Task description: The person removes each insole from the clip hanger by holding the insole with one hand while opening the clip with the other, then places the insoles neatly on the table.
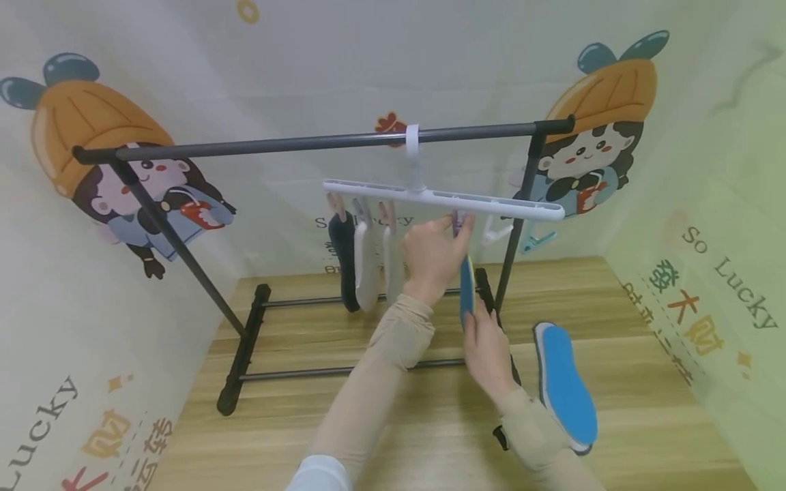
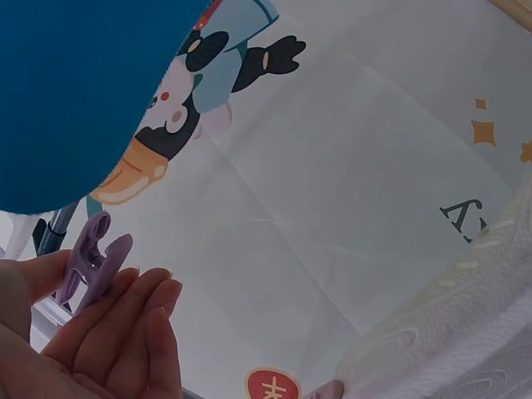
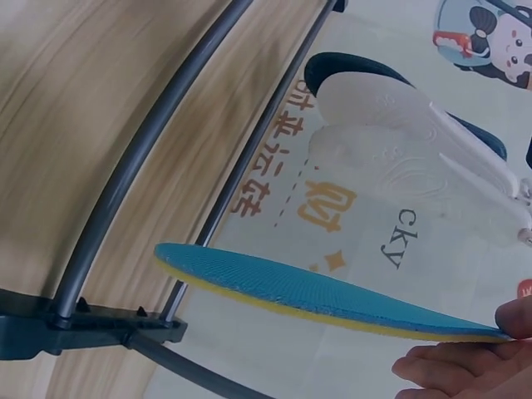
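Note:
My left hand [image 1: 432, 256] is raised to the white hanger [image 1: 491, 204] and pinches a purple clip [image 2: 96, 259], whose jaws stand apart in the left wrist view. Lower down, my right hand [image 1: 488, 348] holds a blue insole with a yellow edge [image 3: 316, 291], thumb on one face and fingers on the other. That insole hangs lengthwise just below the purple clip in the head view. Left of my hands, a dark insole [image 1: 344, 262] and two white insoles [image 1: 366, 266] hang from the hanger's clips.
The hanger hooks over the bar of a black rack [image 1: 276, 143]. A white clip [image 1: 496, 230] and a teal clip [image 1: 537, 239] hang toward its right end. Another blue insole [image 1: 568, 385] lies on the wood-patterned floor [image 1: 651, 416], right of the rack, over a white-and-dark layer.

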A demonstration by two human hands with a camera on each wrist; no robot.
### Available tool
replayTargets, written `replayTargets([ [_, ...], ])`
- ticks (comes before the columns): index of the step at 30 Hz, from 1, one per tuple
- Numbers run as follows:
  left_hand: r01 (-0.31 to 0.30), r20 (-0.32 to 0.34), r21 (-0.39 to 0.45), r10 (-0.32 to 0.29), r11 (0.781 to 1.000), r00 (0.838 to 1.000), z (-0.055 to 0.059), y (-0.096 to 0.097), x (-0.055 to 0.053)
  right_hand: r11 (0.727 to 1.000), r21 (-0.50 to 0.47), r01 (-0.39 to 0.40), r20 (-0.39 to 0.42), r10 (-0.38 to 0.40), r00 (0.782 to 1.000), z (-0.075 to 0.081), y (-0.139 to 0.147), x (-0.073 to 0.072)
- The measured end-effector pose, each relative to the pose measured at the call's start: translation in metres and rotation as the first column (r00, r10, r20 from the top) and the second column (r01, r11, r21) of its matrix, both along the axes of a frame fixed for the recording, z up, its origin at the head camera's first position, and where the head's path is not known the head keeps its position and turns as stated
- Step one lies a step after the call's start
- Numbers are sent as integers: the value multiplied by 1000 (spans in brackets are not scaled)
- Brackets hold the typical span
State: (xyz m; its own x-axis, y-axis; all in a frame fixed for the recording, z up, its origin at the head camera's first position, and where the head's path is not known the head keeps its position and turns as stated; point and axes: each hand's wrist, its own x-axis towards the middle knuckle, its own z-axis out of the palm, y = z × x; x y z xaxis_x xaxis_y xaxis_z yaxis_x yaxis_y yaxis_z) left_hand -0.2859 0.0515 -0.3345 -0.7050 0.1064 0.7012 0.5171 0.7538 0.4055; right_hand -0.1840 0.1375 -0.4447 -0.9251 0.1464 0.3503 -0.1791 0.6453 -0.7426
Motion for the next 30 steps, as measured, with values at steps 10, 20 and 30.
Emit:
replayTargets([
  [10,35,-35,-30,-36,999,999,4,3,9,997,-78,4,19,-3,1000,-4,18,17],
  [20,54,-44,-28,-55,998,998,5,-2,15,983,-143,118,165,-94,982,3,70,33],
  [30,97,-52,-38,-99,995,994,5,-19,28,962,-234,138,565,19,825,-10,157,21],
])
